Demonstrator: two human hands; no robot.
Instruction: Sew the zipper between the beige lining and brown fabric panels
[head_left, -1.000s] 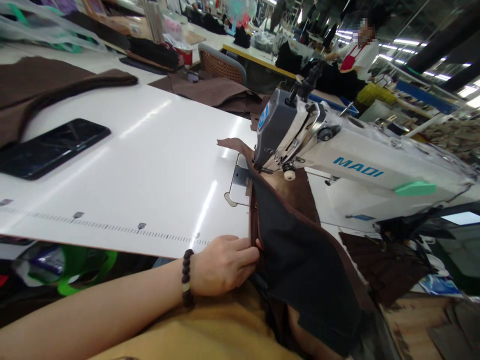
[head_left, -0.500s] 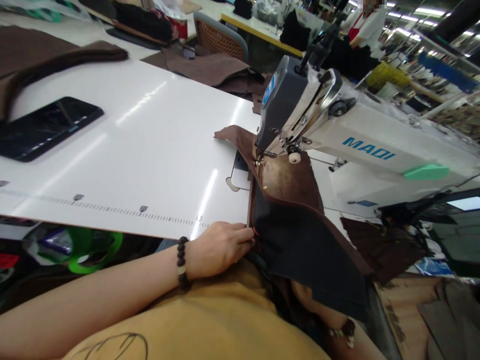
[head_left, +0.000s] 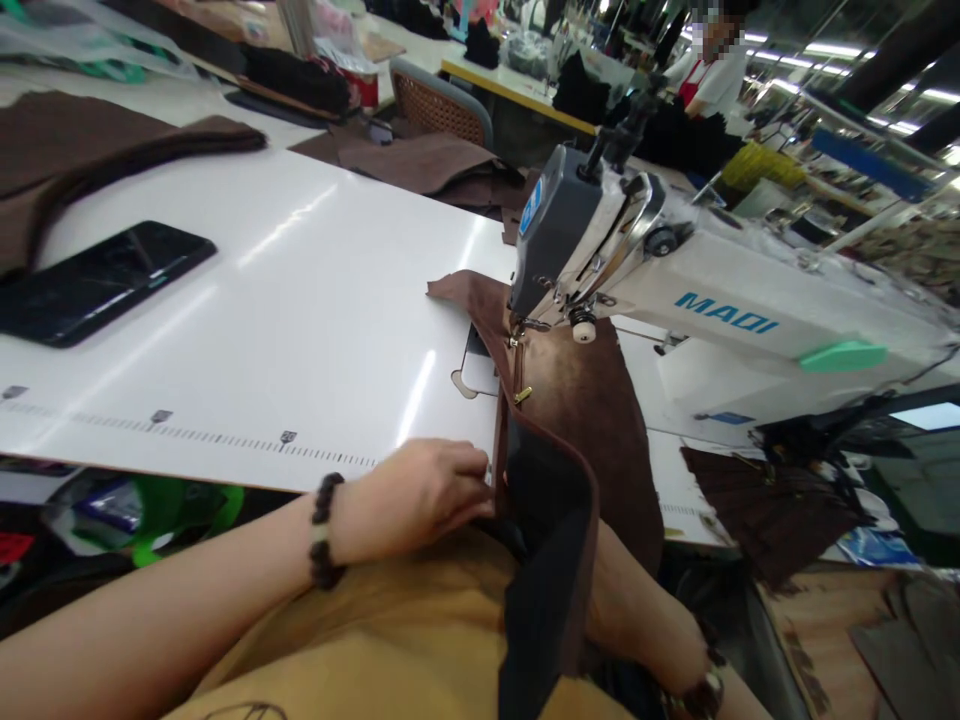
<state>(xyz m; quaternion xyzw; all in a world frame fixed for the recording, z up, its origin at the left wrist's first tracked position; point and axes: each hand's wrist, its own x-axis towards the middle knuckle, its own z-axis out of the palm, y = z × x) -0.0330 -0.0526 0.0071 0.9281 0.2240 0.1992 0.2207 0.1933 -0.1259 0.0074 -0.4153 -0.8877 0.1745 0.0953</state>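
A piece of brown fabric [head_left: 626, 430] with a black backing [head_left: 551, 500] lies under the needle of a white sewing machine [head_left: 720, 300]. A zipper with a gold-coloured pull [head_left: 523, 395] shows along the fabric just in front of the presser foot [head_left: 516, 342]. My left hand [head_left: 427, 490], a dark bead bracelet at its wrist, has its fingers closed on the near edge of the fabric at the table's front. Behind the hanging black and brown flap is my right hand [head_left: 604, 570]; only its wrist side shows, and the fingers are hidden.
A dark phone [head_left: 112, 280] lies on the white table [head_left: 322, 300], left of the machine. Stacked brown fabric [head_left: 97, 150] sits at the back left, with more pieces [head_left: 427, 155] behind. Pleated brown fabric [head_left: 765, 505] hangs at the right. Another person [head_left: 709, 80] is in the background.
The flap has folded back, so more brown fabric and the zipper pull show. My left hand has shifted slightly left; my right forearm has come up behind the flap.
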